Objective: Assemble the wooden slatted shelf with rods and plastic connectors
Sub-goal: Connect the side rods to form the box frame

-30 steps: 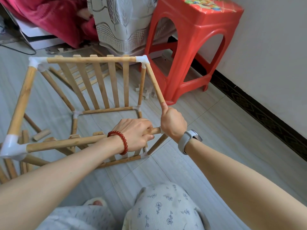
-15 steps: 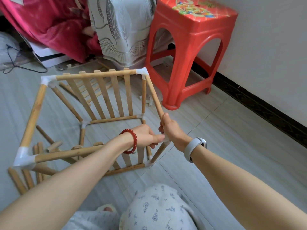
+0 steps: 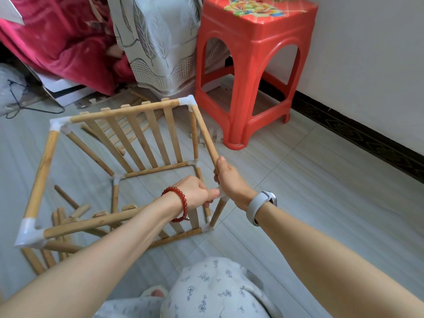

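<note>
A knee in pale floral fabric [image 3: 220,292] fills the bottom of the view, and beyond it pale grey floor tiles [image 3: 321,180] run to a white wall [image 3: 367,53] edged with a dark patterned skirting [image 3: 358,131]. The shelf frame [image 3: 119,171] stands on the tiles in front of the knee, an open box of wooden rods joined at the corners by white plastic connectors, with a slatted panel [image 3: 146,138] forming its far side. The near right corner connector [image 3: 221,191] sits between the two hands. The left hand [image 3: 195,193], with a red bead bracelet [image 3: 181,203] on its wrist, has its fingers curled round the end of the near top rod [image 3: 91,223], thumb tip against the connector. The right hand [image 3: 231,182], a grey watch [image 3: 261,205] on its wrist, is wrapped round the lower end of the right top rod [image 3: 204,131], thumb lying up along it. Compared with half a second earlier, both hands keep the same grips on that corner, and the frame sits lower and nearer the middle of the view. Loose rods and slats [image 3: 68,212] lie on the floor at the left, under and beside the frame. Farther back stand a red plastic stool [image 3: 247,72], a leaf-patterned cloth [image 3: 160,42] and a crimson blanket [image 3: 68,49].
</note>
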Action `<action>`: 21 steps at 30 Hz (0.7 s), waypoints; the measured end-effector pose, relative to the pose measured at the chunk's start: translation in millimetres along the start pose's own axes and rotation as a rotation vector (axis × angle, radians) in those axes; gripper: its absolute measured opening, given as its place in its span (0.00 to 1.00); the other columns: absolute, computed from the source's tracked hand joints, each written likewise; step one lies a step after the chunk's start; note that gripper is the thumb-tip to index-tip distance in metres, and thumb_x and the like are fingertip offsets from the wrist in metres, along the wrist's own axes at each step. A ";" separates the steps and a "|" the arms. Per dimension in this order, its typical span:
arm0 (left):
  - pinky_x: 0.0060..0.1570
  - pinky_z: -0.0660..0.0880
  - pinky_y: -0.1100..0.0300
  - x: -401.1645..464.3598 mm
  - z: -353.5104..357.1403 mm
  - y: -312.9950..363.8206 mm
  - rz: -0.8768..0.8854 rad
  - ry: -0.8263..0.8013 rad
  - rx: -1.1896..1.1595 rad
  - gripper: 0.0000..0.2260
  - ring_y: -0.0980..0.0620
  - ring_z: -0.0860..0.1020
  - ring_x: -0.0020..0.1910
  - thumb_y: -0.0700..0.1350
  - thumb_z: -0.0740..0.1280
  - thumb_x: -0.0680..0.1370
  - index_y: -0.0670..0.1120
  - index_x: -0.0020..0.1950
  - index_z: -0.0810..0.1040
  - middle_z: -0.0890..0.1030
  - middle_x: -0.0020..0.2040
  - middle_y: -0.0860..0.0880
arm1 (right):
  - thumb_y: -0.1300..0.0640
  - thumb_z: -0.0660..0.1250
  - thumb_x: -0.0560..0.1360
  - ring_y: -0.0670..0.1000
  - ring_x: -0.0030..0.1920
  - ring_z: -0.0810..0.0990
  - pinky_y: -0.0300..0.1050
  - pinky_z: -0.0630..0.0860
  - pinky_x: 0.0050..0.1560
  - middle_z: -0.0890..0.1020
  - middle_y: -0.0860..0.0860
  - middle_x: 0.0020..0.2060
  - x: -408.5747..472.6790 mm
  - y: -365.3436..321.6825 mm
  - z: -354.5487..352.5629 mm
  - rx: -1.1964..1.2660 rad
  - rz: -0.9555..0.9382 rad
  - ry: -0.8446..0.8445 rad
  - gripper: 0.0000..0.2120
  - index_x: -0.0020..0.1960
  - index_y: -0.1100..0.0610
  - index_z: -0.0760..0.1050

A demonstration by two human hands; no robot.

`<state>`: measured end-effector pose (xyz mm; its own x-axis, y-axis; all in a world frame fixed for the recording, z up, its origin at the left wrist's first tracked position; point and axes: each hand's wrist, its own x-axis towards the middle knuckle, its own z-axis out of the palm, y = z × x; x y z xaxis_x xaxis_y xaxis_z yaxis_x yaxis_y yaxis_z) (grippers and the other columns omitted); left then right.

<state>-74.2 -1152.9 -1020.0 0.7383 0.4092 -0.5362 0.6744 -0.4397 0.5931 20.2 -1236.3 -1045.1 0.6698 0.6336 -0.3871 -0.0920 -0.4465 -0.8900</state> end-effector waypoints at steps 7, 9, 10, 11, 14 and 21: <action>0.42 0.70 0.59 -3.4 -6.3 4.2 0.048 -0.033 0.101 0.19 0.53 0.75 0.41 0.60 0.64 0.76 0.46 0.38 0.80 0.77 0.37 0.51 | 0.48 0.44 0.83 0.48 0.37 0.69 0.45 0.67 0.45 0.70 0.49 0.35 -0.1 -1.0 1.4 -0.122 -0.037 0.073 0.21 0.38 0.54 0.66; 0.34 0.65 0.59 -9.8 -12.3 2.0 0.145 0.007 0.335 0.20 0.53 0.71 0.33 0.62 0.62 0.76 0.47 0.35 0.74 0.71 0.31 0.52 | 0.47 0.45 0.82 0.51 0.39 0.71 0.50 0.69 0.47 0.72 0.49 0.36 -5.1 -1.8 6.5 -0.171 -0.042 0.115 0.19 0.43 0.56 0.68; 0.35 0.67 0.59 -11.4 -15.8 -1.0 0.194 0.013 0.460 0.19 0.52 0.72 0.36 0.63 0.61 0.75 0.47 0.38 0.74 0.73 0.34 0.52 | 0.47 0.46 0.82 0.53 0.40 0.72 0.52 0.70 0.48 0.72 0.49 0.36 -7.3 -2.3 8.5 -0.187 -0.028 0.131 0.18 0.46 0.57 0.68; 0.41 0.71 0.57 -11.7 -19.3 -6.6 0.228 0.006 0.555 0.18 0.51 0.75 0.42 0.63 0.62 0.75 0.48 0.46 0.76 0.76 0.41 0.52 | 0.46 0.46 0.81 0.54 0.40 0.73 0.53 0.71 0.48 0.73 0.50 0.36 -9.2 -3.0 9.4 -0.218 -0.015 0.145 0.18 0.48 0.57 0.68; 0.51 0.73 0.54 -18.7 -27.3 -29.3 0.253 -0.038 0.629 0.20 0.51 0.74 0.53 0.59 0.63 0.76 0.54 0.66 0.68 0.73 0.58 0.53 | 0.50 0.46 0.82 0.57 0.40 0.75 0.51 0.70 0.41 0.76 0.53 0.38 -17.7 -11.8 11.3 -0.427 0.017 0.236 0.15 0.50 0.57 0.66; 0.41 0.66 0.58 -23.5 -24.1 -43.2 0.293 0.205 0.706 0.06 0.47 0.77 0.47 0.55 0.60 0.78 0.55 0.46 0.68 0.78 0.44 0.51 | 0.49 0.46 0.81 0.56 0.37 0.76 0.51 0.74 0.41 0.77 0.54 0.36 -19.7 -17.1 18.8 -0.337 0.093 0.246 0.17 0.50 0.60 0.67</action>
<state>-120.9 -1124.3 -1018.6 0.9170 0.3067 -0.2550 0.3478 -0.9278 0.1349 -5.3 -1229.3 -1026.8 0.8298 0.4295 -0.3564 0.0585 -0.7020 -0.7097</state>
